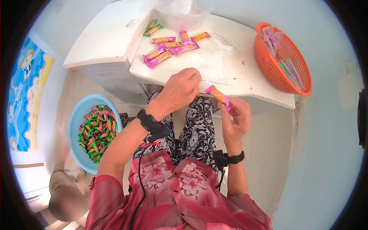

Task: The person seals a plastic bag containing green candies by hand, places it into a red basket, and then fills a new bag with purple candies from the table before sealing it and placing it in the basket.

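My right hand (235, 119) pinches one end of a small wrapped snack (218, 94), orange in the middle with pink-purple ends, just off the table's front edge. Beside it my left hand (180, 90) is closed, its fingers curled under; whatever it may hold is hidden. Clear plastic bags (212, 67) lie flat on the white table (239, 82) beyond my hands. Further left on the tabletop sit several loose snacks (160, 59) in purple-and-orange wrappers. Two green-wrapped snacks (152, 30) are behind them.
An orange perforated basket (264, 71) with filled plastic bags stands at the table's right. A clear plastic tub (182, 19) is at the back. On the floor at left, a blue basin (74, 132) holds many wrapped snacks. Another person (67, 199) is at lower left.
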The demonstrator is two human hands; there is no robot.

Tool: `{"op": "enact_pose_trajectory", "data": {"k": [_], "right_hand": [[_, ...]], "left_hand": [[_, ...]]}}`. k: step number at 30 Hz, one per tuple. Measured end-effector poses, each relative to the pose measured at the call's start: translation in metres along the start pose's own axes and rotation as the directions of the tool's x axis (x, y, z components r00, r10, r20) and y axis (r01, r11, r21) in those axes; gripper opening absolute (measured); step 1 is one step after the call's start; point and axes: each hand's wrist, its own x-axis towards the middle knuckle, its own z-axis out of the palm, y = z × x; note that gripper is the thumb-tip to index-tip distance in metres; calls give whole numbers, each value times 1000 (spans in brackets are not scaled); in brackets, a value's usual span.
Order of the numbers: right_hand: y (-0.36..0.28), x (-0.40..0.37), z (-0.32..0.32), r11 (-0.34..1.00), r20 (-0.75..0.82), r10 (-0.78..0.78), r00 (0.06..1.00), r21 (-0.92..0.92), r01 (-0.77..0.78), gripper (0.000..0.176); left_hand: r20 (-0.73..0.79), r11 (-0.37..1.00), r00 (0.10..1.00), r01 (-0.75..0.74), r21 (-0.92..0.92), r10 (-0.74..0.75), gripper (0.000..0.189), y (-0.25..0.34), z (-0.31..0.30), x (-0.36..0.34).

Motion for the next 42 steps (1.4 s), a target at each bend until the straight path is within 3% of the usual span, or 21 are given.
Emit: {"op": "enact_pose_trajectory", "data": {"k": [5, 11, 14, 17, 20, 23, 29, 35, 38, 41, 42], "right_hand": [[0, 1, 4, 995, 0, -18, 1000, -97, 18, 38], [-6, 8, 13, 964, 64, -159, 985, -207, 169, 37], [-6, 7, 15, 967, 35, -121, 992, -223, 126, 37], [-7, 14, 17, 950, 8, -152, 988, -274, 148, 37], [-3, 13, 19, 948, -12, -146, 989, -287, 137, 37], [2, 17, 24, 937, -5, -193, 981, -299, 183, 36], [10, 21, 45, 977, -40, 15, 999, -210, -23, 30], [1, 21, 52, 936, 92, 147, 985, -336, -108, 30], [-10, 25, 50, 891, 160, 369, 915, -340, -300, 31], [-15, 31, 48, 790, 238, 605, 760, -56, -611, 35], [-15, 33, 49, 790, 235, 601, 764, -30, -612, 36]], "left_hand": [[-59, 1000, 998, 21, -12, -21, 11, 2, 3, 2], [-136, 978, 971, 187, -94, -199, 10, 6, 7, 5], [-138, 973, 965, 216, -77, -225, 10, 15, 9, 4], [-171, 982, 968, 184, -28, -186, 11, 19, 8, 2], [-248, 995, 968, 61, 84, -38, 11, 12, 8, 1], [-248, 999, 968, 44, 19, -38, 12, 14, 7, -1], [-86, 892, 955, 230, -388, -284, 13, 23, 13, -4], [-99, 894, 964, 187, -407, -247, 12, 14, 18, -10], [-99, 875, 959, 198, -442, -267, 11, 13, 17, -14], [-93, 868, 961, 190, -458, -259, 10, 11, 17, -16], [-86, 861, 963, 186, -473, -255, 10, 10, 17, -17]]}}
